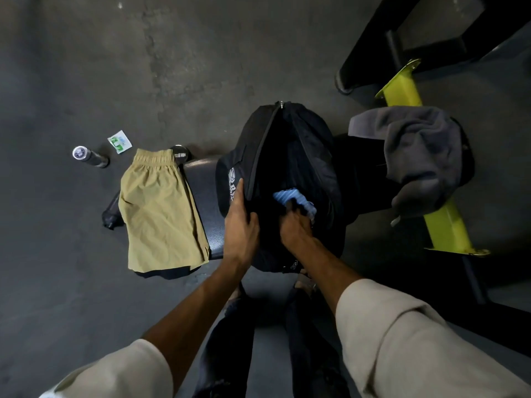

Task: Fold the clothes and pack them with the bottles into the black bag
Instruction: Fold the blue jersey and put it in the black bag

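Packing step, with left hand (240, 225) gripping the rim of the black bag (316, 145) and right hand (296, 225) clutching a blue striped garment (291, 196) inside; next, probably folding the tan shorts (161, 214).

You have dim, even light here. The opening of the black bag (313, 168) swallows all detail in shadow. Beyond the bag the floor (172, 67) carries a faint pale sheen. Nearer you than the bag, your sleeves (416, 340) look soft, and lines far from it bow.
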`<action>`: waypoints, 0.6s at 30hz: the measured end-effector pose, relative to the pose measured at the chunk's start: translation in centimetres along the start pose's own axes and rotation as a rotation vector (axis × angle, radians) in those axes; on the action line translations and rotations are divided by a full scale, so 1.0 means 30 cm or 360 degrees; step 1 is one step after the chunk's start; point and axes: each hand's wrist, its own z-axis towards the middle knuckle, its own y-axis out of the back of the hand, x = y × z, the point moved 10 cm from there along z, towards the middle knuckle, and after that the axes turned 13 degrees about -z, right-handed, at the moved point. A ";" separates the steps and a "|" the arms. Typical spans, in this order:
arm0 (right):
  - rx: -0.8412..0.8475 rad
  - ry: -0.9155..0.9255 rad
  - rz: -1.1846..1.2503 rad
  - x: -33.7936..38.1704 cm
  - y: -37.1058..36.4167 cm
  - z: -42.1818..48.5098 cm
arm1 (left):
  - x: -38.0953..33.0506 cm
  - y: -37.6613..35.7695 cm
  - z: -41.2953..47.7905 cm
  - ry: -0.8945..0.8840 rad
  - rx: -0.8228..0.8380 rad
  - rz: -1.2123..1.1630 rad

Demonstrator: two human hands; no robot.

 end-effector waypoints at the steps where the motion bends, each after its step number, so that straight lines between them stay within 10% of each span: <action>1: 0.0018 0.0009 0.0040 -0.007 -0.016 -0.001 | 0.004 0.008 0.007 -0.0005 0.0009 0.0006; 18: -0.0685 0.0164 0.0037 0.016 0.438 -0.350 | -0.094 -0.033 -0.037 0.0119 0.0031 0.0389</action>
